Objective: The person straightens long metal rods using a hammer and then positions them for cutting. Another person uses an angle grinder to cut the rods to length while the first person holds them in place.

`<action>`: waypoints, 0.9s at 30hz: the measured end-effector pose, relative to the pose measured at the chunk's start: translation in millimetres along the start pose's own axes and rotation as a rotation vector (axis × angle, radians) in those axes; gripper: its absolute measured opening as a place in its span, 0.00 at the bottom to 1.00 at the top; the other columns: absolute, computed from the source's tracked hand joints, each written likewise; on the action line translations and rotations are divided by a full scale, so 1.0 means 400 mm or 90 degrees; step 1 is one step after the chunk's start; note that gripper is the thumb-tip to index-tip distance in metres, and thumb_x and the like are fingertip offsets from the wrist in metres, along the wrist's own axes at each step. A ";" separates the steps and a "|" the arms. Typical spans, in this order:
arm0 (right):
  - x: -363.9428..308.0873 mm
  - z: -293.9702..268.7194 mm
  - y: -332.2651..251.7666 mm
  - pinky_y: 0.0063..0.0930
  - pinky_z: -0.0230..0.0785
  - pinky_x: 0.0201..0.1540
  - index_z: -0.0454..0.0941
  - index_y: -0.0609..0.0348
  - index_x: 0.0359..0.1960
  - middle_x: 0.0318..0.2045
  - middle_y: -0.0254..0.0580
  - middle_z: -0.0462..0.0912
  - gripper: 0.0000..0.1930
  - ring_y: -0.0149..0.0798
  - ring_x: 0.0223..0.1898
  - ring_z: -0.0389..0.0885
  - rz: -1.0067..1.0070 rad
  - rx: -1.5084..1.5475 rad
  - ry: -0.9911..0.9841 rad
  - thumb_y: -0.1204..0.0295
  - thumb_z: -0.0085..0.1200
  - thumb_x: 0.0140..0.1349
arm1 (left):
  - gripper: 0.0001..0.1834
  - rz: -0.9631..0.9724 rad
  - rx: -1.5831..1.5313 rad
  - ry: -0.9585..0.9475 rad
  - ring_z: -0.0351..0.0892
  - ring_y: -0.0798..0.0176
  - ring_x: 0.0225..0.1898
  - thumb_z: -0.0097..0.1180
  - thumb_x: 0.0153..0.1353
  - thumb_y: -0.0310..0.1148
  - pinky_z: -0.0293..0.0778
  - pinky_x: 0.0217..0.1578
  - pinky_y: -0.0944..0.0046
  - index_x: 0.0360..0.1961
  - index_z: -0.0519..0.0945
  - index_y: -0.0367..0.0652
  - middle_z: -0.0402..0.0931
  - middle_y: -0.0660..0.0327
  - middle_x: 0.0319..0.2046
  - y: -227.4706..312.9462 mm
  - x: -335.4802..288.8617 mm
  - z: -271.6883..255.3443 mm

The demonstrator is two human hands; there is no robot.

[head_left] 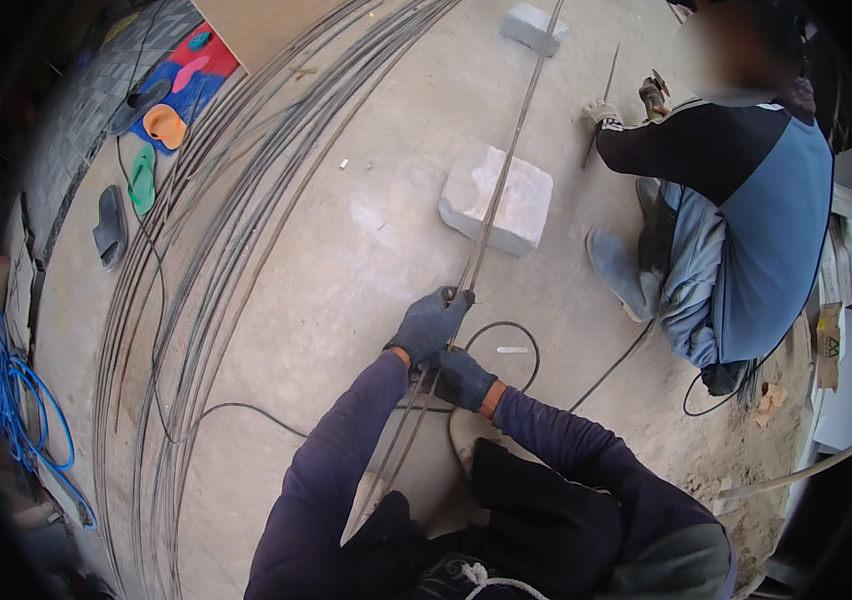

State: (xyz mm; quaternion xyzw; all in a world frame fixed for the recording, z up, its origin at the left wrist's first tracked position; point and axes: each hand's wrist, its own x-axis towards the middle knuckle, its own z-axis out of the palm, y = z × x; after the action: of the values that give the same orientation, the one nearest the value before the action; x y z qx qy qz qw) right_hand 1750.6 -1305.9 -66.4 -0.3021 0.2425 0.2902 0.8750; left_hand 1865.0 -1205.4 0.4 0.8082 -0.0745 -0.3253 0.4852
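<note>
Rods — ahead of and behind left grip, right grip | both — closed around them

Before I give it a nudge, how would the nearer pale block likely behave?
The nearer pale block is probably heavy and slow to slide, as it looks thick and solid. It seems unlikely to roll or tip, given its broad flat faces and low shape. The thin metal rods crossing its top might shift with it.
</note>
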 end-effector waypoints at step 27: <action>0.144 0.073 -0.266 0.31 0.64 0.21 0.70 0.44 0.29 0.15 0.24 0.63 0.25 0.30 0.13 0.63 -0.223 0.001 0.251 0.38 0.46 0.71 | 0.21 -0.255 -0.288 -0.021 0.69 0.72 0.26 0.45 0.77 0.47 0.69 0.30 0.67 0.40 0.79 0.40 0.73 0.67 0.26 -0.342 -0.578 0.142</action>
State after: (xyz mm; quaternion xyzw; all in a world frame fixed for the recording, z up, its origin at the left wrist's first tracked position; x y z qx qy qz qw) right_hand 1868.7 -1334.6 -39.3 -0.3895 0.3528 0.0696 0.8479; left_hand 1624.6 -1075.6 -27.0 0.6729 0.1524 -0.4360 0.5778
